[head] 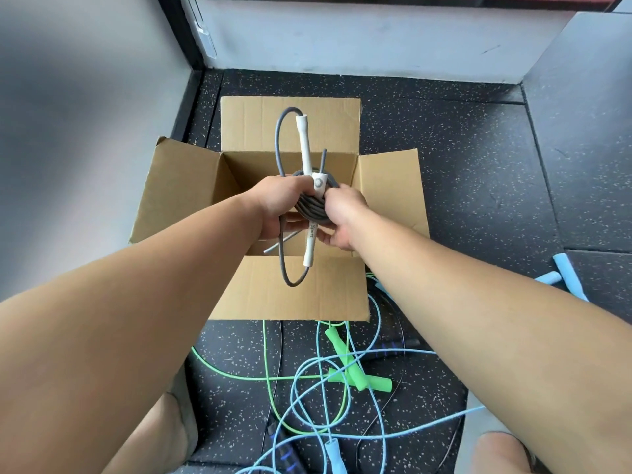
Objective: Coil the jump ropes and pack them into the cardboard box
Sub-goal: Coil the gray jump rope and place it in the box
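Note:
A grey jump rope [309, 205] with white handles [304, 145] is wound into a tight coil and held over the open cardboard box [184, 189]. My left hand [278, 203] grips the coil from the left. My right hand [340, 217] grips it from the right, fingers curled round the cord and the lower white handle. One handle points away from me, the other toward me, each with a loose grey loop. The inside of the box is mostly hidden behind my hands.
On the speckled black floor near me lie a green rope with green handles [355, 374], a light blue rope [376, 336] and a black rope, all tangled. Light blue handles [564, 275] lie at the right. Walls close in the corner behind the box.

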